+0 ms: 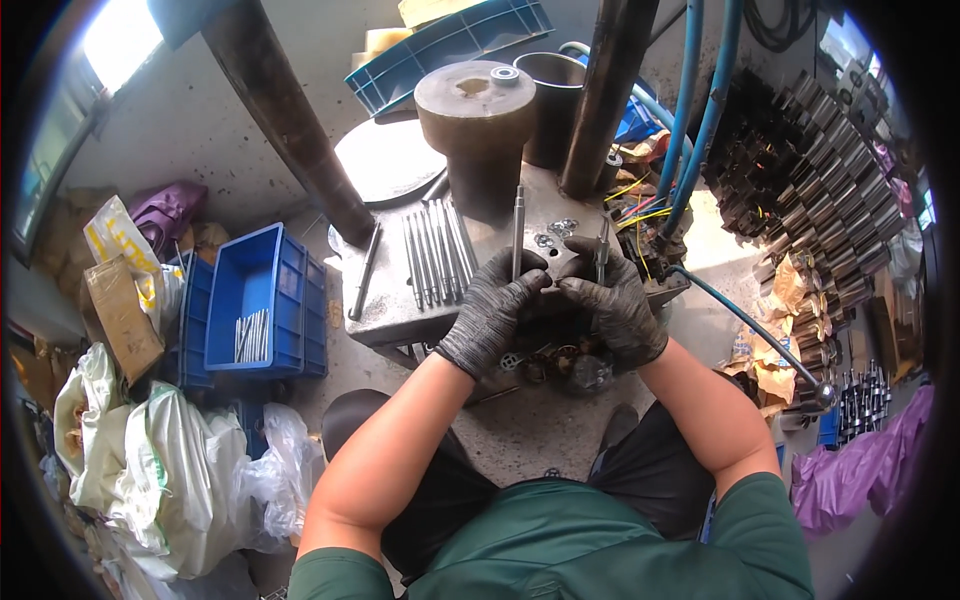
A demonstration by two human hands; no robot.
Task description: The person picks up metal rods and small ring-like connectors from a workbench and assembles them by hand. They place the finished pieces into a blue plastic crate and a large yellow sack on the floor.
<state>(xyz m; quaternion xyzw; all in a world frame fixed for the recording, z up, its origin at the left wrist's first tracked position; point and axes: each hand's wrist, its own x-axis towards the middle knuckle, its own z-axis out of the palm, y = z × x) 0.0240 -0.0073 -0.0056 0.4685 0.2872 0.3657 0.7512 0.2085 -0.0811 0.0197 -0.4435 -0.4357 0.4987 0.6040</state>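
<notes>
My left hand (492,312), in a dark grey knit glove, is closed around a slim stepped metal shaft (518,230) that stands nearly upright. A second metal shaft (602,250) rises out of the fingers of my gloved right hand (622,308); its lower part is hidden. Between the two hands, at the front of the metal press table (400,320), sits a steel block with holes (548,256). Just beyond it lie several small flat rings (556,232). Several similar shafts (437,250) lie side by side left of my left hand, and a single darker rod (366,270) lies farther left.
A thick round press pillar (475,110) bears a small bearing ring (505,74). Dark posts (290,120) stand left and right. Blue hoses (690,110) hang on the right. A blue crate (290,290) on the left holds several rods; stacked metal tubes (840,150) fill the right.
</notes>
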